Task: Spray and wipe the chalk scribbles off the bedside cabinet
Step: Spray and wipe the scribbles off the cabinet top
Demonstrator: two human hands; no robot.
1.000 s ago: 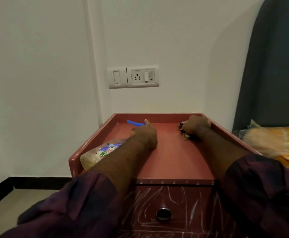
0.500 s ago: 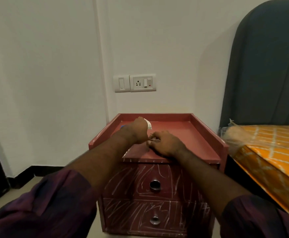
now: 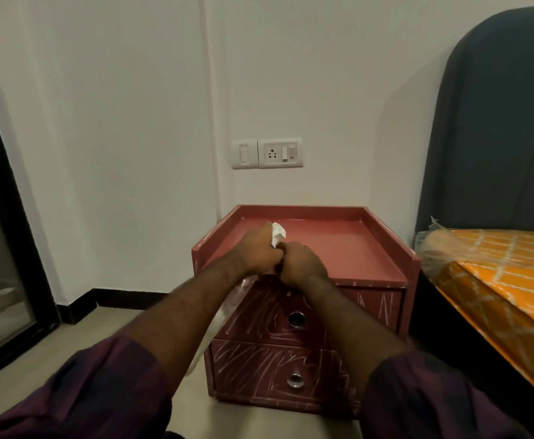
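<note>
Nearest the camera, dark purple sleeves and bare forearms reach forward. Left grip is curled round a spray bottle: white nozzle sticks up above the fist, clear body hangs below in front of the top drawer. Right grip is curled and touches the left; what it holds, cannot tell. Both sit over the front edge of the bedside cabinet. Chalk scribbles cover both drawer fronts. Behind, wall socket; bed at right.
</note>
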